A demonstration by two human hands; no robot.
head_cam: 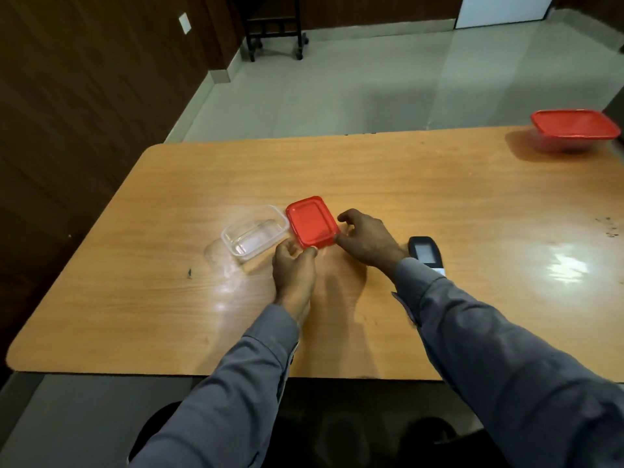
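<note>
A small red rectangular lid (312, 221) sits near the middle of the wooden table (422, 197), just right of a clear, lidless plastic container (255, 235). My left hand (294, 270) pinches the lid's near edge between thumb and fingers. At the lid's right edge my right hand (364, 240) holds it, thumb at the near corner and fingers curled round the far side. One edge of the lid overlaps or touches the clear container's right rim.
A second clear container closed with a red lid (574, 125) stands at the table's far right corner. A dark handheld device with a screen (426, 253) lies just behind my right wrist. Beyond the table are tiled floor and a black wheeled stand (275, 28).
</note>
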